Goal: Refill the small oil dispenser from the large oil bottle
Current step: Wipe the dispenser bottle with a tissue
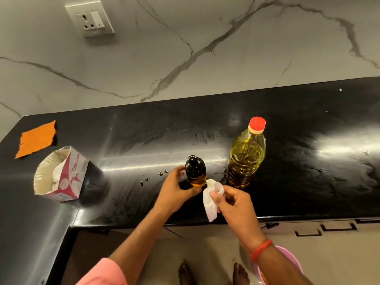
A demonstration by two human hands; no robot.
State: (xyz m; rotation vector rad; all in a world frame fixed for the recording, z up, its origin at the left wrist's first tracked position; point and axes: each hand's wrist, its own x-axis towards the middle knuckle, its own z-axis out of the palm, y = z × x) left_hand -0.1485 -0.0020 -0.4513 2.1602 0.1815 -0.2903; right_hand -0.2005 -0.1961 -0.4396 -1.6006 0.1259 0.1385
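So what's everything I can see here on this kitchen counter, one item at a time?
small amber oil dispenser with black cap: one, near the counter's front edge, held upright
large clear plastic oil bottle with red cap: one, yellow oil inside, standing just right of the dispenser
white tissue: one, crumpled, pressed against the dispenser's right side
open tissue box: one, white and red, at the counter's left
orange cloth: one, flat, behind the box
oil drops: several, left of the dispenser
black counter: one, glossy
wall socket: one, grey, upper left
pink tub: one, on the floor, partly hidden
left hand: grips the dispenser
right hand: pinches the tissue
bare feet: two
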